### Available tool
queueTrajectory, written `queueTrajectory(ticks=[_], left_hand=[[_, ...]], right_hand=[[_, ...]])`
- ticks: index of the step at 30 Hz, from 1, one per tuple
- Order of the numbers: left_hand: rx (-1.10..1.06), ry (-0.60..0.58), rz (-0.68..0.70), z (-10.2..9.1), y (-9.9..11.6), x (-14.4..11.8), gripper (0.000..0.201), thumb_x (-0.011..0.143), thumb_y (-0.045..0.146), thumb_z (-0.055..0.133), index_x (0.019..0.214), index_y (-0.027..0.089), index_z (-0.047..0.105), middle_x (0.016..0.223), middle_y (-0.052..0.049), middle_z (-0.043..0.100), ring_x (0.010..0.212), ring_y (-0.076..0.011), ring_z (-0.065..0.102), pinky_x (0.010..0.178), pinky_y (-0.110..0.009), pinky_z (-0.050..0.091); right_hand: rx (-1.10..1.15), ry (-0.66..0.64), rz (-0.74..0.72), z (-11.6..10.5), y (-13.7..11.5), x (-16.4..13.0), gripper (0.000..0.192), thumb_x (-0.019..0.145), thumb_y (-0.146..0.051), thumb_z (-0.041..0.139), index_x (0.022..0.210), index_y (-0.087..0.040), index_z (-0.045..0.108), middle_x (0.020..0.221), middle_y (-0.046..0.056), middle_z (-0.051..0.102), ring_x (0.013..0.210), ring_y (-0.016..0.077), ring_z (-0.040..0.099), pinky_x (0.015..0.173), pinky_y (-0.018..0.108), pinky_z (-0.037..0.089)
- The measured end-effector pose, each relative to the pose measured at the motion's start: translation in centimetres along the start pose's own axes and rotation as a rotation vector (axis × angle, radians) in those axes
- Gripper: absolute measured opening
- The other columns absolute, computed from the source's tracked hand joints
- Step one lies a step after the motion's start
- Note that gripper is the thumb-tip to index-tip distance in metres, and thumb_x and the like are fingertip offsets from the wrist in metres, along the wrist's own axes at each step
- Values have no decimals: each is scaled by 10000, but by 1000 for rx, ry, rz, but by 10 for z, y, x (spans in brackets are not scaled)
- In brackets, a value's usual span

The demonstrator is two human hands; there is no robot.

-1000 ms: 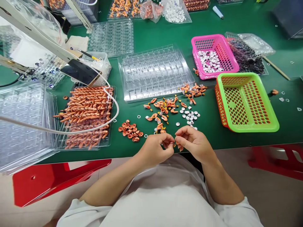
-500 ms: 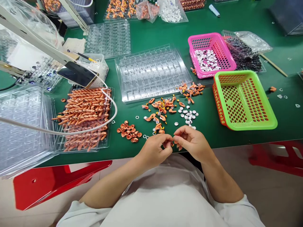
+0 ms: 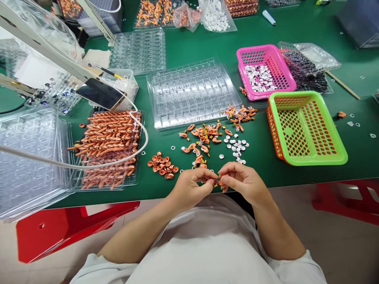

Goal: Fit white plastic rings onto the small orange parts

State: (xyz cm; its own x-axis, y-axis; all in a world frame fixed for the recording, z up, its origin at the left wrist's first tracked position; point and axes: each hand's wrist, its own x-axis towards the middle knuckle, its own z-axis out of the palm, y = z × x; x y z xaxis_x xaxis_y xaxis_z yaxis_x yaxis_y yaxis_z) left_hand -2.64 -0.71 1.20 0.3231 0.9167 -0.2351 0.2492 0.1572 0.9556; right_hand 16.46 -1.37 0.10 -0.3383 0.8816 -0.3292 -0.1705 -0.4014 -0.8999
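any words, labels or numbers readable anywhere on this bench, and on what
None can be read.
The phone screen is dark.
The pink basket, the green basket and the clear trays carry no visible print.
The small orange piece between the left hand and right hand is too small to tell.

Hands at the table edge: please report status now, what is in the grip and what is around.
Left hand and right hand together, both pinching a small orange part. Loose orange parts and white discs just beyond. Nothing between the hands.
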Motion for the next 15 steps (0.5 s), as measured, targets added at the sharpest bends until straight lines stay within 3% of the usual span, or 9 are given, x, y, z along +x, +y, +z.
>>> queueTrajectory(ticks=[6, 10, 15], left_hand=[[-350, -128, -235, -2, 6, 2, 153, 790, 227, 695, 898, 127, 735, 769, -37, 710, 700, -139, 677, 714, -267, 581], [-470, -196, -282, -3, 8, 5, 201, 777, 253, 732, 917, 108, 737, 808, -46, 718, 717, -137, 676, 731, -271, 575], [-502, -177, -316, 0, 6, 6, 188, 747, 238, 753, 876, 102, 732, 764, -42, 729, 662, -120, 659, 690, -251, 552]], right_hand=[[57, 70, -86, -6, 7, -3, 163, 835, -311, 743, 956, -208, 707, 718, -10, 674, 599, 124, 663, 539, 233, 581], [67, 83, -87, -6, 12, -4, 152, 855, -330, 724, 939, -204, 708, 683, -6, 684, 557, 125, 651, 490, 229, 571], [79, 56, -93, -8, 16, -5, 112, 896, -308, 684, 962, -221, 711, 711, -6, 680, 578, 114, 652, 517, 220, 569]])
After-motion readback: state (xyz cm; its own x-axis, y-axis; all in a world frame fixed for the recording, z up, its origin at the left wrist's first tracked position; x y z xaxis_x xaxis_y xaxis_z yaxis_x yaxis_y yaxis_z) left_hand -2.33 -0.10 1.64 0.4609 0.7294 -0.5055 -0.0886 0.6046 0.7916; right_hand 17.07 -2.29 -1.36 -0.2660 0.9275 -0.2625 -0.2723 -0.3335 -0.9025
